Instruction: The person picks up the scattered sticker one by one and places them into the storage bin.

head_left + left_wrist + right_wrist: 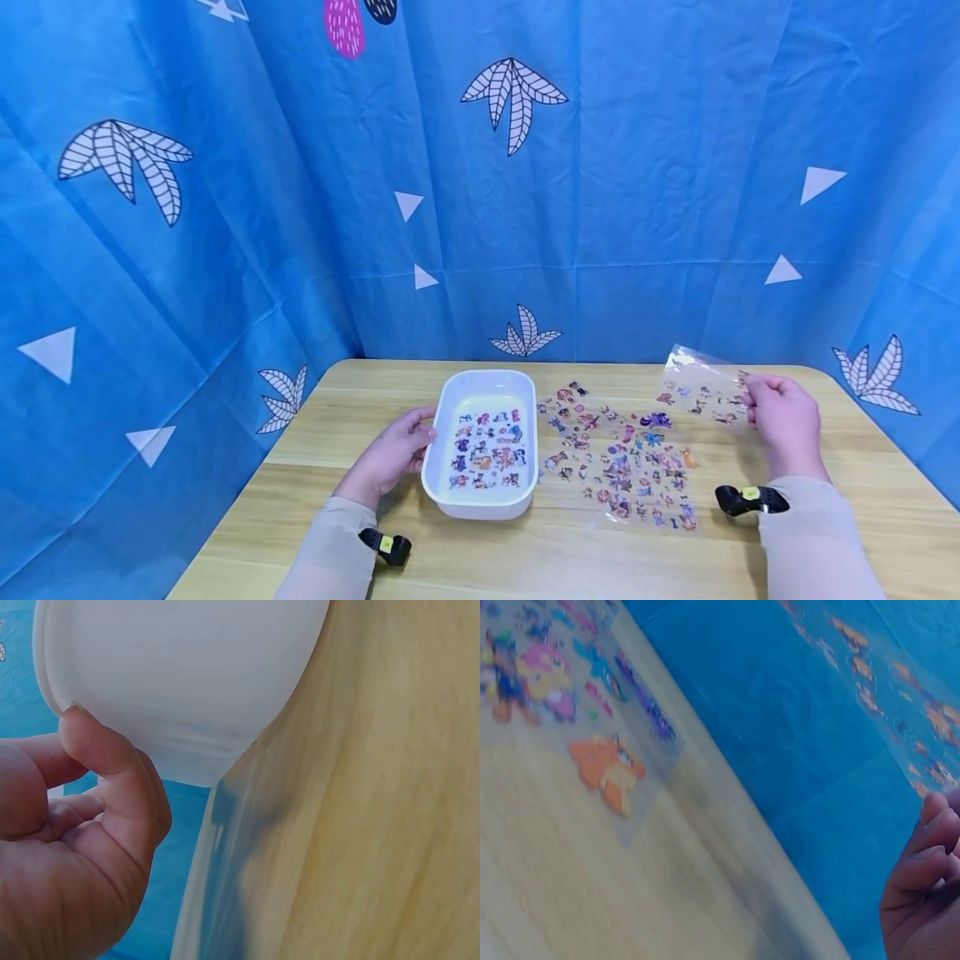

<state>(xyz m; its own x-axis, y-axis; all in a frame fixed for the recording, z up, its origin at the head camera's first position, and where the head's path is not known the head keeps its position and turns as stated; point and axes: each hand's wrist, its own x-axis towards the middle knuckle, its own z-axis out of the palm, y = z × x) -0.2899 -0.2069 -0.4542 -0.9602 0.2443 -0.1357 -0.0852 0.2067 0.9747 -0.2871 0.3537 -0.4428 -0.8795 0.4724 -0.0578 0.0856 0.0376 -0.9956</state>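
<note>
- While its right edge is pinched by the bent fingers of the right hand, a clear sticker sheet is held up over the far right part of the worktop.
- The white tub is gripped at its left rim by the left hand, whose fingers are curled in, nearly closed.
- Inside the tub, rows of small stickers are seen; whether one sheet or several are stacked cannot be told.
- Between the tub and the right hand, loose sheets are spread on the worktop, so overlapped and see-through that they cannot be counted.
- The raised sheet's upper left corner is whitened by glare; in the right wrist view both sheet and hand are cut off by the frame.
- By the left wrist view only the tub's outer wall is shown, its contents hidden, yet a bent fingertip at the rim is clearly seen.
- By the right wrist view an orange sticker is shown large; from the head it is only a small patch.
- Behind everything, a blue curtain is hung.
</note>
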